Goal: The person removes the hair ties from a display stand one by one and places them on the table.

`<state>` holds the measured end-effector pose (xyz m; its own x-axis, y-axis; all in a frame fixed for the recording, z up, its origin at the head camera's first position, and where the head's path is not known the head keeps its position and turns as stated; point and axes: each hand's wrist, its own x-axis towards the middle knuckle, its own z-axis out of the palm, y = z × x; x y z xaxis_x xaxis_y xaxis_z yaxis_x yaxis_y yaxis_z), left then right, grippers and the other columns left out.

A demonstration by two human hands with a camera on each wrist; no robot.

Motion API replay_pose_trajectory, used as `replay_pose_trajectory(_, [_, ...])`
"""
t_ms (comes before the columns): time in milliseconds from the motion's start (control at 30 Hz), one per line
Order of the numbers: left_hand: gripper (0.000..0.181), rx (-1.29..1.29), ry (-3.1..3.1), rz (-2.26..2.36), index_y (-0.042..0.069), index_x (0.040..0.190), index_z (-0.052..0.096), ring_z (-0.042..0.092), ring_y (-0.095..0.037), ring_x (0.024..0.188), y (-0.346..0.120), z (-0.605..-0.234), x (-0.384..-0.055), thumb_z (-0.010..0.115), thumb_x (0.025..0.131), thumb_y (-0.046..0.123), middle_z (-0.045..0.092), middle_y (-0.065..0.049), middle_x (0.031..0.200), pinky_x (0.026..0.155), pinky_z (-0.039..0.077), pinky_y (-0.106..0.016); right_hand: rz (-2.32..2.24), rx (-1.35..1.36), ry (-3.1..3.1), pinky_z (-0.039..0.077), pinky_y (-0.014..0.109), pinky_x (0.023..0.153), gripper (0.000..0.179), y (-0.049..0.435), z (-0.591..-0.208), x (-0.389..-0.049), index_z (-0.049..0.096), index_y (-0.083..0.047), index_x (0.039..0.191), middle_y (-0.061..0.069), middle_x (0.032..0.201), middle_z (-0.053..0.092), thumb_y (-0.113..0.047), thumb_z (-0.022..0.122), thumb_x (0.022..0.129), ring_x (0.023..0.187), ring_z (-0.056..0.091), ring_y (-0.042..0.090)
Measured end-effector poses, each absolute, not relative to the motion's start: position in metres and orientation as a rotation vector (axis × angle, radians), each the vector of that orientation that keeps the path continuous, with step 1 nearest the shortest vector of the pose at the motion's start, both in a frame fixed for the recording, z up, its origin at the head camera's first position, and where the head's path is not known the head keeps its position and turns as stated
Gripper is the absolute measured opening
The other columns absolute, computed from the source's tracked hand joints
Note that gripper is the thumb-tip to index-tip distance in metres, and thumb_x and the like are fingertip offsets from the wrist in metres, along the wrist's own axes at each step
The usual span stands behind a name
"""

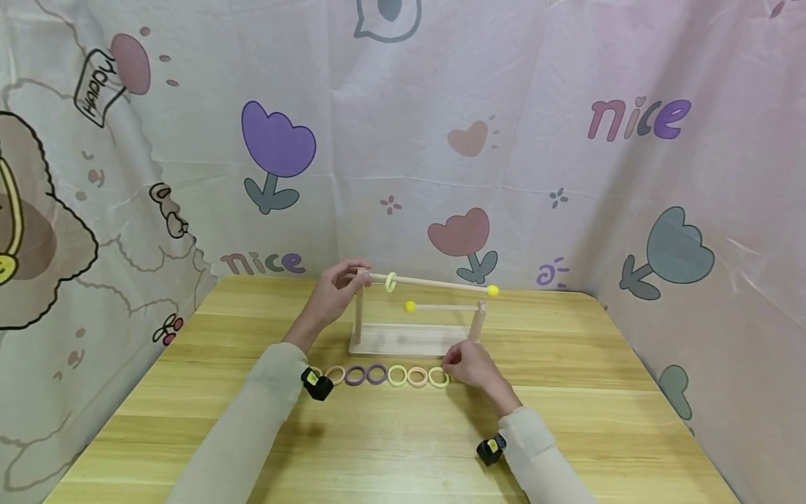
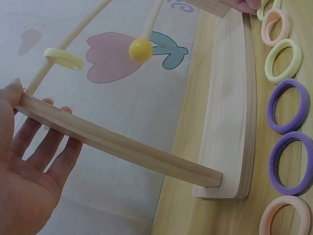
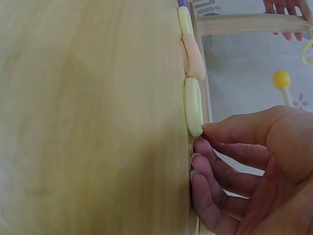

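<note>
A wooden stand (image 1: 403, 339) has two posts, each bearing a horizontal rod tipped with a yellow ball. My left hand (image 1: 334, 290) grips the top of the left post (image 2: 122, 142), thumb on one side and fingers on the other. One pale yellow hair tie (image 1: 390, 282) hangs on the upper rod (image 1: 441, 283), near that hand. In front of the base, my right hand (image 1: 472, 364) pinches the right edge of the end pale yellow hair tie (image 3: 193, 107) with thumb and forefinger. This tie lies flat at the row's right end.
Leftward along the row lie peach (image 2: 276, 28), yellow (image 2: 283, 61) and purple (image 2: 288, 106) hair ties on the wooden table (image 1: 390, 448). The left wrist's black camera (image 1: 317, 384) partly covers the row's left end. A printed cloth (image 1: 403, 140) hangs behind the table.
</note>
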<state>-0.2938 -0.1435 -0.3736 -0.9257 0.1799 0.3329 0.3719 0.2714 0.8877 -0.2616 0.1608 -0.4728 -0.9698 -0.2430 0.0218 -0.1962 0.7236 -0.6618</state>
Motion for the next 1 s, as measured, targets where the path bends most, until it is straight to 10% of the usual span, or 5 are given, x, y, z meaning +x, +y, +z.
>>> replay_pose_trajectory(233, [0.03, -0.528, -2.36, -1.744, 0.001, 0.132, 0.062, 0.064, -0.048, 0.118, -0.142, -0.37, -0.288, 0.056, 0.107, 0.017, 0.066, -0.032, 0.12, 0.09, 0.049, -0.021, -1.091, -0.365, 2.842, 0.047, 0.025, 0.066, 0.005, 0.165, -0.471, -0.263, 0.076, -0.005, 0.082, 0.002, 0.077, 0.072, -0.004, 0.077, 0.087, 0.07, 0.058, 0.01])
replay_pose_trajectory(467, [0.03, -0.525, -2.344, -1.732, 0.008, 0.132, 0.063, 0.066, -0.031, 0.111, -0.146, -0.386, -0.304, 0.058, 0.107, 0.023, 0.068, -0.028, 0.12, 0.089, 0.049, -0.021, -1.154, -0.345, 2.855, 0.046, 0.026, 0.066, 0.005, 0.17, -0.448, -0.267, 0.076, -0.004, 0.088, 0.004, 0.082, 0.072, -0.007, 0.075, 0.091, 0.073, 0.059, 0.014])
replay_pose_trajectory(700, [0.03, -0.534, -2.328, -1.734, 0.01, 0.129, 0.065, 0.065, -0.045, 0.116, -0.148, -0.388, -0.304, 0.059, 0.106, 0.027, 0.069, -0.023, 0.116, 0.089, 0.049, -0.021, -1.239, -0.417, 2.881, 0.049, 0.023, 0.058, 0.007, 0.165, -0.421, -0.269, 0.077, -0.001, 0.095, 0.008, 0.086, 0.075, -0.006, 0.073, 0.092, 0.066, 0.061, 0.011])
replay_pose_trajectory(1000, [0.031, -0.534, -2.347, -1.703, 0.011, 0.129, 0.065, 0.067, -0.037, 0.113, -0.148, -0.387, -0.306, 0.059, 0.106, 0.031, 0.07, -0.022, 0.116, 0.093, 0.05, -0.027, -1.318, -0.542, 3.005, 0.055, 0.036, 0.077, 0.008, 0.149, -0.402, -0.27, 0.078, -0.002, 0.097, 0.01, 0.088, 0.077, -0.008, 0.074, 0.092, 0.07, 0.064, 0.014])
